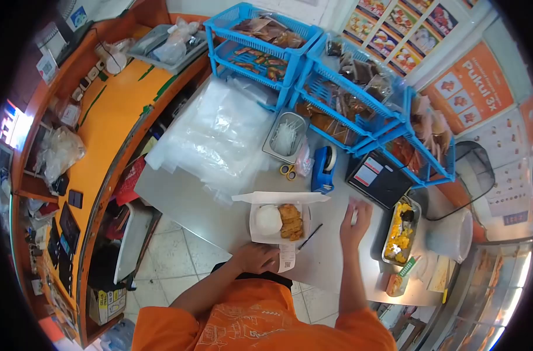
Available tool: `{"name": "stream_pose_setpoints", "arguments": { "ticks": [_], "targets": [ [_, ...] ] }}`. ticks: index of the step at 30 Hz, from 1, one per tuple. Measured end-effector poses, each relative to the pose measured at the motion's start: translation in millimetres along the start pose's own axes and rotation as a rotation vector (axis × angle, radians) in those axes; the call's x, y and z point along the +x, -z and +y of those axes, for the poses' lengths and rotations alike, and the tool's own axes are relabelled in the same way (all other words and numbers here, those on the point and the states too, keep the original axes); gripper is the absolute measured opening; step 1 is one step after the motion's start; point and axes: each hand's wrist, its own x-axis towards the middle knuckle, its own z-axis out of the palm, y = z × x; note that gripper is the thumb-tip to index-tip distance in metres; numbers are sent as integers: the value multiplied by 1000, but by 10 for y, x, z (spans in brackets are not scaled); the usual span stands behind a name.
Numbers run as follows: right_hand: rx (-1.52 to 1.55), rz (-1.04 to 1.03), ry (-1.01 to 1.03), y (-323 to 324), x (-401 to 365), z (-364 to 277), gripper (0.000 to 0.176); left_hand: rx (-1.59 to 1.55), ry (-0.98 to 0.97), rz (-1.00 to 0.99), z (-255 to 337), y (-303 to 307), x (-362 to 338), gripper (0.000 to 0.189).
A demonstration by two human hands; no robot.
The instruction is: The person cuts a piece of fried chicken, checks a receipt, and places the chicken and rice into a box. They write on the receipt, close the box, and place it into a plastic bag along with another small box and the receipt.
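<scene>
A white paper meal box [253,225] stands with its lid up on the metal table. Inside it are a mound of white rice [268,220] and a piece of golden fried chicken [291,222]. At the box's front edge is a printed receipt [287,257], and the curled fingers of my left hand [256,257] close on its left side. My right hand [356,223] is over the table to the right of the box, its fingers closed around a small white thing [354,217] too small to name. Between box and right hand lies a black pen [311,236].
Behind are plastic bags [214,134], a metal tin [285,137], yellow-handled scissors [287,171], a blue tape dispenser [323,169] and stacked blue baskets [360,111]. A black device [378,178] and a metal tray with yellow food [399,234] stand right. An orange counter [117,111] curves left.
</scene>
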Motion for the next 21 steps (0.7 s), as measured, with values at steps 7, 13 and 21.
{"name": "stream_pose_setpoints", "arguments": {
  "ticks": [7, 13, 21],
  "targets": [
    [-52, 47, 183, -482, 2897, -469, 27, 9, 97, -96, 7, 9, -2, 42],
    [-612, -276, 12, -990, 3665, -431, 33, -33, 91, -58, 5, 25, 11, 43],
    [-448, -34, 224, -278, 3263, -724, 24, -46, 124, -179, 37, 109, 48, 39]
  ]
}}
